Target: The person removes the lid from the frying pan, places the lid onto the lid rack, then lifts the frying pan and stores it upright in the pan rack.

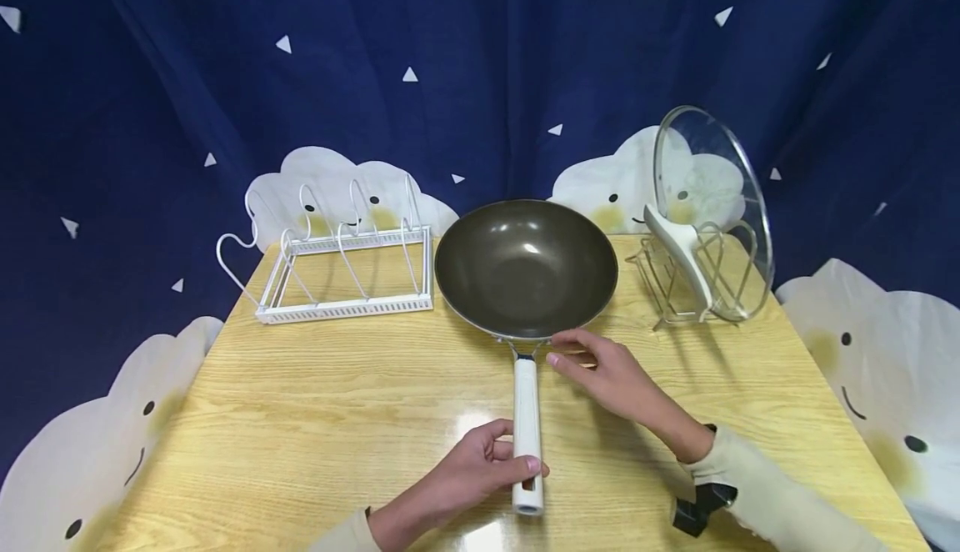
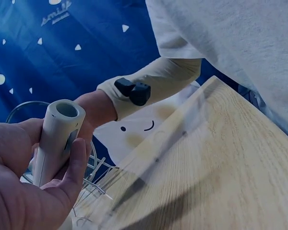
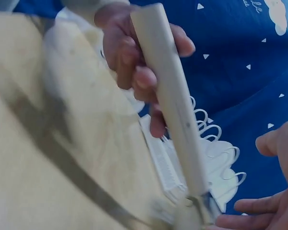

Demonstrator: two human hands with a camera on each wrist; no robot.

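Note:
A dark-coated frying pan (image 1: 522,281) with a white handle (image 1: 527,406) is in the middle of the head view, its handle towards me. My left hand (image 1: 476,467) grips the handle near its end, thumb on top by the hanging hole. The left wrist view shows the handle's hollow end (image 2: 67,109) between thumb and fingers. My right hand (image 1: 611,373) is beside the handle's metal neck, its fingertips right at the pan's near rim. In the right wrist view the right hand's fingers (image 3: 257,206) are spread apart, near the neck, holding nothing.
On the left of the wooden table (image 1: 337,402) stands a white wire rack (image 1: 345,308) with several upright loops. At the right, a glass lid (image 1: 712,177) with a white handle (image 1: 678,243) leans upright in a small wire stand (image 1: 663,285). A blue curtain (image 1: 465,27) hangs behind.

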